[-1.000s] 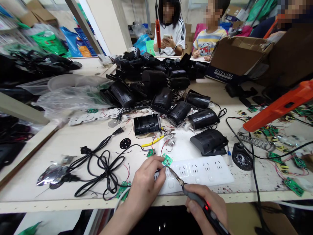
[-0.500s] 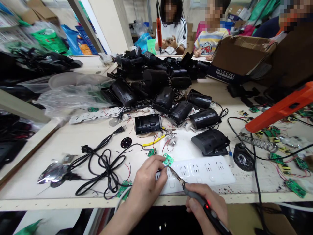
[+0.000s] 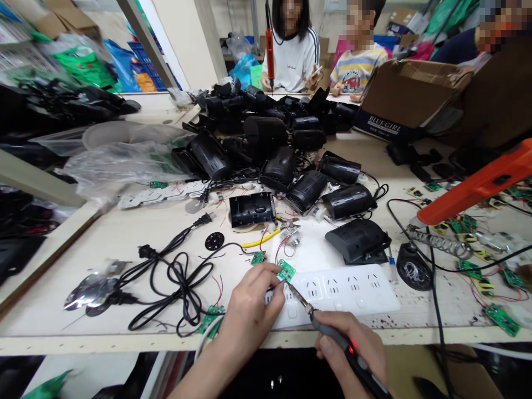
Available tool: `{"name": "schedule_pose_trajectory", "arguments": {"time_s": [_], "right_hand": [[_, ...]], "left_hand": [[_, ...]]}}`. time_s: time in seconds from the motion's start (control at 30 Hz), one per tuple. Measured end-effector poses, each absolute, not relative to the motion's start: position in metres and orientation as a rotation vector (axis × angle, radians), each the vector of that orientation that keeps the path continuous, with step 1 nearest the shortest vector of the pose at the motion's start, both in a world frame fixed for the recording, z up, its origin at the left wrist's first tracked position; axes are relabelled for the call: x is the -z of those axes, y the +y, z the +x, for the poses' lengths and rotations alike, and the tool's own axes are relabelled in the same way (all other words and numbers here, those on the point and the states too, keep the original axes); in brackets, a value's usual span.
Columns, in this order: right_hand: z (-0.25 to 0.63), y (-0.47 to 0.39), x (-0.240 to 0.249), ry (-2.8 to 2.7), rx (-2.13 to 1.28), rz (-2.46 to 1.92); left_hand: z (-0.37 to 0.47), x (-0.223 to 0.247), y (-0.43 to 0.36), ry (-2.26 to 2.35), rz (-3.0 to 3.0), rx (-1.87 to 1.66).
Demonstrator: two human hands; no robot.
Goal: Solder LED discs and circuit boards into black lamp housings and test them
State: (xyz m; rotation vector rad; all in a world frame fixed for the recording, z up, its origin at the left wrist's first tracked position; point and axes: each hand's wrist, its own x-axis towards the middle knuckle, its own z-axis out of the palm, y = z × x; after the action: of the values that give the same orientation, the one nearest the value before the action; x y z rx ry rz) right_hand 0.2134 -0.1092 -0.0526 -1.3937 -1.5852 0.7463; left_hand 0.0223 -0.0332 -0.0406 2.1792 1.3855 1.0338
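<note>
My right hand (image 3: 353,346) is wrapped round a soldering iron (image 3: 332,331) with a small red light on its dark handle. The iron's metal tip points up and left and meets the lower edge of a small green circuit board (image 3: 286,270). My left hand (image 3: 253,305) is closed in a pinch on a thin dark wire (image 3: 272,288) at that same edge; the fingers partly hide it. Below the fingertips lies a white power strip (image 3: 353,293). Red wires rise from the board toward a small motor (image 3: 293,237). A second green board (image 3: 258,257) sits just left of it.
Black plastic housings (image 3: 266,133) are heaped at the back. A coiled black power cord (image 3: 178,282) lies on the left. To the right are an orange tool (image 3: 474,185), a spring stand (image 3: 440,244) and loose boards (image 3: 502,320). Across the table, a person (image 3: 295,61) sits behind a hanging electric screwdriver (image 3: 270,55).
My hands, the soldering iron and the board hold nearly the same position. Across the table, the person has lowered one hand and moved the phone to the right.
</note>
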Motion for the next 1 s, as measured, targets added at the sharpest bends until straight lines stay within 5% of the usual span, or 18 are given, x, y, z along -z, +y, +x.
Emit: {"name": "schedule_pose_trajectory", "arguments": {"time_s": [1.0], "right_hand": [[0.2163, -0.1084, 0.0472, -1.501, -0.686, -1.432]], "left_hand": [[0.0228, 0.0429, -0.0337, 1.379, 2.179, -1.061]]}}
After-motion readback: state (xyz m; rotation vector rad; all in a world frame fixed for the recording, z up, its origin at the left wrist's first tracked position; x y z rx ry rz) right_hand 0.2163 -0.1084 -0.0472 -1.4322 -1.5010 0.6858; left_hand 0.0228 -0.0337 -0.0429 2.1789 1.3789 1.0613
